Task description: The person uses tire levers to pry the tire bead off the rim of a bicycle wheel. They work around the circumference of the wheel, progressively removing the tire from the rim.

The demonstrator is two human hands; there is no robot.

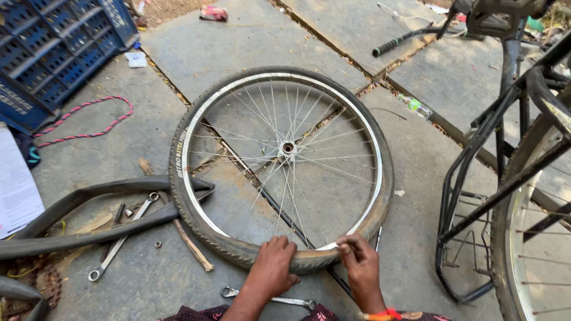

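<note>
A red packet [213, 12] lies top centre, a small white label [136, 59] beside the blue crate [53, 53].

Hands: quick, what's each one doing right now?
Left hand: fingers curled over the tyre, gripping it.
Right hand: fingers pinched at the tyre's edge by the rim; grip unclear.

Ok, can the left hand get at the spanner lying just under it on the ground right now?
Probably yes. The left hand rests on the tyre, and the spanner lies on the paving beside its wrist. The forearm crosses over the spanner's middle, but its ring end at the left lies bare.
</note>
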